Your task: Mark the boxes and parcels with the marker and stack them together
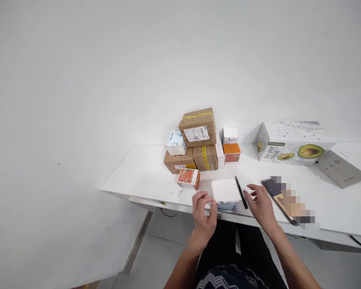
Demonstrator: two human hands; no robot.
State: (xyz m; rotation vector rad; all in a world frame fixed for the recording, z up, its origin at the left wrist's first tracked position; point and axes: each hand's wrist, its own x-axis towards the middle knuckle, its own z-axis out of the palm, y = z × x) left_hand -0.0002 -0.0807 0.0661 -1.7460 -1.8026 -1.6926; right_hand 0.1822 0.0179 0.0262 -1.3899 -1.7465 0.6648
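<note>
A small white box (225,190) with a blue pattern on its front side sits near the table's front edge. At its left side is my left hand (204,214), fingers curved and apart, the thumb close to the box's corner; whether it touches I cannot tell. A black pen (241,192) lies just right of the box. Beside the pen, my right hand (260,204) hovers with thumb and fingers apart and nothing between them. To the left of the box lies an orange and white box (188,179).
Behind stand stacked brown cartons (197,126), a light blue box (176,141), an orange box (231,153) and a white box (230,135) on it. Rightward are a phone (278,199), partly blurred, an avocado-printed carton (291,142) and a grey flat box (340,168). A wall rises behind the table.
</note>
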